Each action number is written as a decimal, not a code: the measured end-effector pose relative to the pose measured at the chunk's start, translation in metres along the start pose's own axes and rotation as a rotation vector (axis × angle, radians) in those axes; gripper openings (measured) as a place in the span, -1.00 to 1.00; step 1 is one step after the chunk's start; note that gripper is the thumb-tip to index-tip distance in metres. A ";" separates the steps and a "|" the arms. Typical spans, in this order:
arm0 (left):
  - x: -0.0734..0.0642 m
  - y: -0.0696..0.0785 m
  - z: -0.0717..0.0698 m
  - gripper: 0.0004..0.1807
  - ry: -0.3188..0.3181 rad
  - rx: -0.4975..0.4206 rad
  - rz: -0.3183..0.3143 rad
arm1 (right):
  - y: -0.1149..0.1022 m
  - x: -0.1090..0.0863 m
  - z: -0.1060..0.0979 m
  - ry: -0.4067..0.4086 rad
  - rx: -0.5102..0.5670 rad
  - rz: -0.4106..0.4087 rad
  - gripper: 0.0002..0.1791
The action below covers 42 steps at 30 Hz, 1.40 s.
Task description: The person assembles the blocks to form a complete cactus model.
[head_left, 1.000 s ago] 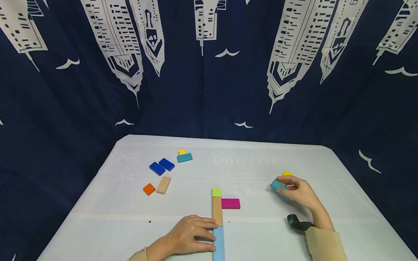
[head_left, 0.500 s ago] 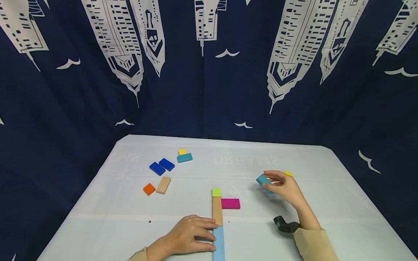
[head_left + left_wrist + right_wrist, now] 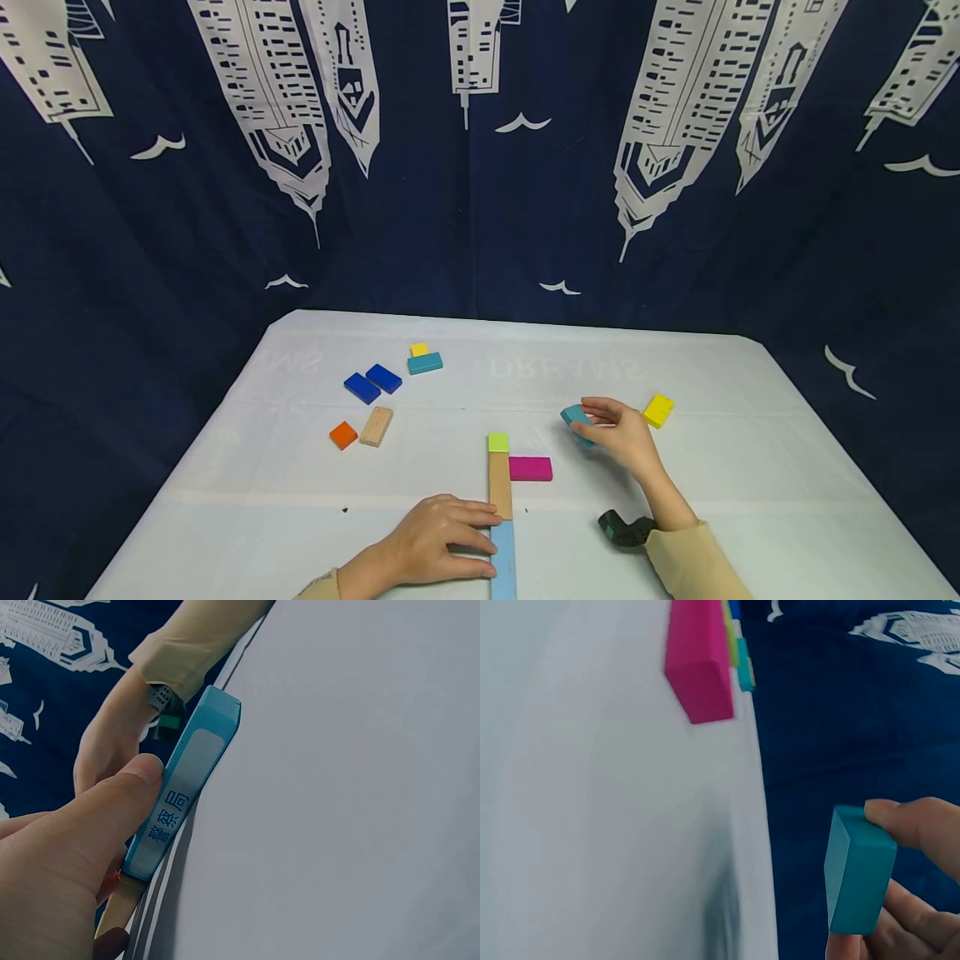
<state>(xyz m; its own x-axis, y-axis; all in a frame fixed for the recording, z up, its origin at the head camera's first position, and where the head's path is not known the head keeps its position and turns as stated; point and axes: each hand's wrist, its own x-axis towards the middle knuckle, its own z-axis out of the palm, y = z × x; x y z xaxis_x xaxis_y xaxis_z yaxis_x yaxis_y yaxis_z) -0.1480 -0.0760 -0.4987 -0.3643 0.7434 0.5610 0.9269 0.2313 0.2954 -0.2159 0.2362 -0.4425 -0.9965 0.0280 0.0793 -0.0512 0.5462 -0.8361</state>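
A row of blocks runs up the middle of the table: a light blue block [image 3: 503, 557] with printed characters, a tan wooden block [image 3: 499, 487] and a lime green block [image 3: 498, 442]. From the left side my left hand [image 3: 437, 537] touches this row, its fingertips along the edge of the light blue and tan blocks; in the left wrist view the thumb [image 3: 142, 769] lies against the light blue block. A magenta block [image 3: 531, 468] stands against the row's right side. My right hand [image 3: 621, 435] pinches a teal block [image 3: 861, 870] between thumb and fingers, above the table.
A yellow block [image 3: 658, 411] lies right of the right hand. At the back left are two dark blue blocks [image 3: 362, 388], another teal block [image 3: 425, 363] beside a small yellow one [image 3: 419, 349], an orange block [image 3: 343, 435] and a wooden block [image 3: 376, 426].
My right hand has carried the teal block leftward, away from the yellow block, which now shows fully. The left hand has stayed in place.
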 end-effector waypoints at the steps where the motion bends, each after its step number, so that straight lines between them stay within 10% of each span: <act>1: 0.000 0.000 0.000 -0.75 -0.004 -0.005 -0.009 | 0.000 0.000 0.002 0.003 -0.005 0.005 -0.40; 18: 0.000 0.000 0.000 -0.75 -0.004 -0.009 -0.004 | 0.017 0.002 0.024 -0.046 -0.146 0.029 -0.49; 32: 0.001 0.002 -0.001 -0.75 -0.028 -0.042 -0.051 | 0.035 0.008 -0.009 -0.465 0.177 -0.114 -0.22; 42: 0.001 0.001 0.000 -0.75 -0.006 -0.009 -0.013 | 0.032 0.005 -0.003 -0.408 0.072 -0.179 -0.30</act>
<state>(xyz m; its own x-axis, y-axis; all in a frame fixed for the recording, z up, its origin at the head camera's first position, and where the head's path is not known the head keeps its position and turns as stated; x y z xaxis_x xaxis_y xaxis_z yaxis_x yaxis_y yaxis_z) -0.1474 -0.0757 -0.4978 -0.3754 0.7442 0.5525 0.9214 0.2351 0.3093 -0.2227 0.2561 -0.4668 -0.9155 -0.4019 0.0172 -0.2149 0.4524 -0.8656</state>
